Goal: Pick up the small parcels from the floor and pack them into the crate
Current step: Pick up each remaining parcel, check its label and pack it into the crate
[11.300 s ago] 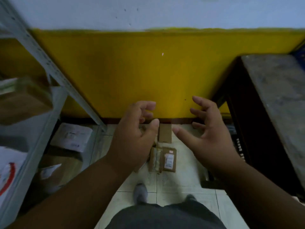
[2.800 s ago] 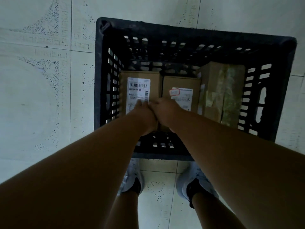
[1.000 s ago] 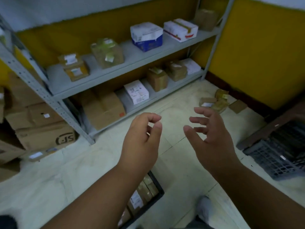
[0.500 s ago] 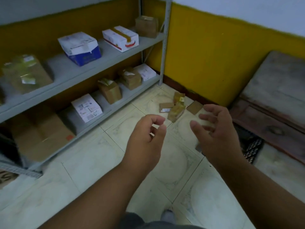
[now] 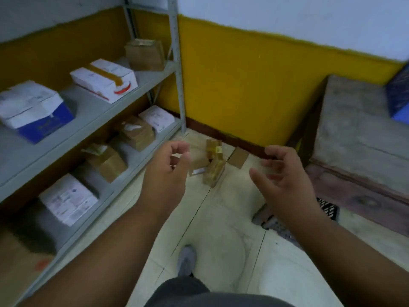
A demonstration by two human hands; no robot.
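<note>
Several small brown parcels lie on the pale tiled floor near the yellow wall: a taped one (image 5: 214, 168), a second taped one (image 5: 213, 146) behind it, a flat one with a label (image 5: 198, 165) and a flat card-like one (image 5: 238, 157). My left hand (image 5: 166, 173) hovers in the air before them, fingers curled, holding nothing. My right hand (image 5: 285, 180) is raised to the right of them, fingers spread, empty. The crate with packed parcels is out of view.
A grey metal shelf rack (image 5: 106, 111) with boxes fills the left side; its post (image 5: 178, 63) stands by the wall. A worn wooden bench (image 5: 358, 138) stands at the right, with a dark slatted crate (image 5: 327, 210) under it. My shoe (image 5: 186, 260) is on the floor.
The view has swung and moved closer to the parcels by the wall. Both hands stay raised and empty, now nearer the parcels. The crate with packed parcels has left the view.
</note>
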